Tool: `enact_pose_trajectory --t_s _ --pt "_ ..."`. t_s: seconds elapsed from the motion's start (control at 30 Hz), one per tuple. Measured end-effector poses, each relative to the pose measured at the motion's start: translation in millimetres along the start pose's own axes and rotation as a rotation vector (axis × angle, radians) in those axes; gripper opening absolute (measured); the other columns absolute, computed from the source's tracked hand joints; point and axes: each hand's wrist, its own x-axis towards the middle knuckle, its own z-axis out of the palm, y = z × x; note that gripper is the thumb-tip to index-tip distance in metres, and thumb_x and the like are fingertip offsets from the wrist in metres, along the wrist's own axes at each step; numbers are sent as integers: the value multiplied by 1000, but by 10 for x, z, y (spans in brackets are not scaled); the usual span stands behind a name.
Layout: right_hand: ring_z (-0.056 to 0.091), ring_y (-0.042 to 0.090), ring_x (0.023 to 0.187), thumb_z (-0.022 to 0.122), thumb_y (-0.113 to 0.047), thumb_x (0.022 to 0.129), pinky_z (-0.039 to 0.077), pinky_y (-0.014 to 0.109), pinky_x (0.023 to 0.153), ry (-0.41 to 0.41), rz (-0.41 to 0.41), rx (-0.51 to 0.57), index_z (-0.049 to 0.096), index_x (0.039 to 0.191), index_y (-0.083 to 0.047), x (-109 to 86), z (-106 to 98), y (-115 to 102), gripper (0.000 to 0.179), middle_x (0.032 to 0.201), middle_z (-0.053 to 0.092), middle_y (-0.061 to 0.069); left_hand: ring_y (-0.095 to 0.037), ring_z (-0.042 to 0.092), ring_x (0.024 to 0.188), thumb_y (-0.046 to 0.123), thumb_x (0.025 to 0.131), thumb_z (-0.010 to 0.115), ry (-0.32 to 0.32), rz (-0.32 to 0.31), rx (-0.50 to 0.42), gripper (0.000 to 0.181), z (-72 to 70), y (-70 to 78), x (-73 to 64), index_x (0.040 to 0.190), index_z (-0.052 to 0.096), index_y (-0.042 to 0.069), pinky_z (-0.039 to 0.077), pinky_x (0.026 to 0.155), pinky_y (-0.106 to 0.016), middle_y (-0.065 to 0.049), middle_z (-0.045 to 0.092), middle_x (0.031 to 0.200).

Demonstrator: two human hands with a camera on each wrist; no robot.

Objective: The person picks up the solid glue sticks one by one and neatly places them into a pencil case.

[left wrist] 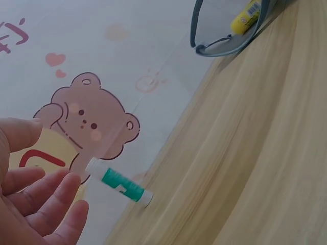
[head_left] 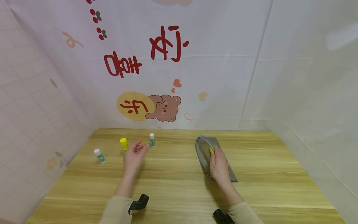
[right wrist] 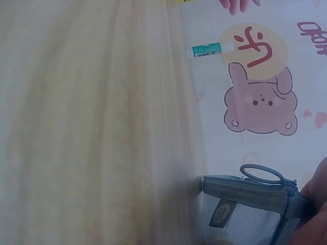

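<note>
My left hand (head_left: 133, 159) is held above the table with its fingers spread loosely and nothing between them. Just beyond its fingertips stands a green-and-white glue stick (head_left: 152, 141) with a white cap, apart from the fingers in the left wrist view. Over on the right, my right hand (head_left: 219, 165) grips a grey mesh zipper pouch (head_left: 232, 175) by its side; the fingers are partly hidden in the right wrist view. The pouch's mouth gapes, and a yellow tube (left wrist: 246, 20) with a barcode shows inside it.
A yellow-capped glue stick (head_left: 124, 143) stands behind my left hand, partly covered by it. Another white-capped green glue stick (head_left: 99, 156) stands farther left. The wooden table (head_left: 173, 186) meets a printed cloth backdrop (head_left: 223, 77) at the back.
</note>
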Motion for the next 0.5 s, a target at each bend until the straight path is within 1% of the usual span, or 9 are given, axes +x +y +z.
enact_pose_trajectory --t_s 0.1,0.17,0.23,0.33,0.4,0.47,0.5 --pt "16 52 142 31 -13 107 12 82 101 -1 0 3 30 148 13 -4 0 -2 49 152 26 36 -34 64 108 32 94 70 14 14 22 57 -90 -15 20 139 53 1 53 91 -42 -20 65 121" --pt "16 52 142 31 -13 106 12 82 101 -3 0 4 30 148 13 -5 0 -3 49 152 26 35 -33 65 106 34 94 70 39 37 48 57 -145 -26 34 138 54 1 55 87 -37 -19 66 120" --pt "16 52 142 31 -13 106 12 82 101 -4 2 6 30 148 13 -6 -1 -6 49 152 26 35 -33 66 104 34 93 71 70 61 70 57 -195 -41 49 137 55 1 55 82 -27 -18 67 118" --pt "16 52 142 31 -13 106 12 82 102 -8 5 7 30 148 13 -6 0 -9 49 152 25 35 -32 67 102 32 93 72 117 97 84 55 -260 -67 67 135 56 1 49 72 -12 -17 68 116" --pt "16 52 142 31 -12 106 12 82 102 -8 7 7 30 148 13 -7 2 -11 49 152 25 35 -32 67 102 29 92 73 142 120 81 53 -293 -88 80 134 56 0 46 69 -5 -18 68 117" --pt "16 52 142 31 -12 106 11 82 101 -7 8 9 30 148 13 -7 4 -12 48 152 25 35 -31 67 102 26 92 74 163 141 88 53 -321 -108 93 134 56 0 45 69 -4 -18 67 118" --pt "16 52 142 32 -12 106 11 82 101 -6 7 9 30 148 13 -7 5 -13 48 152 25 35 -31 67 102 25 92 74 172 149 96 53 -333 -118 99 134 56 0 46 72 -5 -18 67 118"
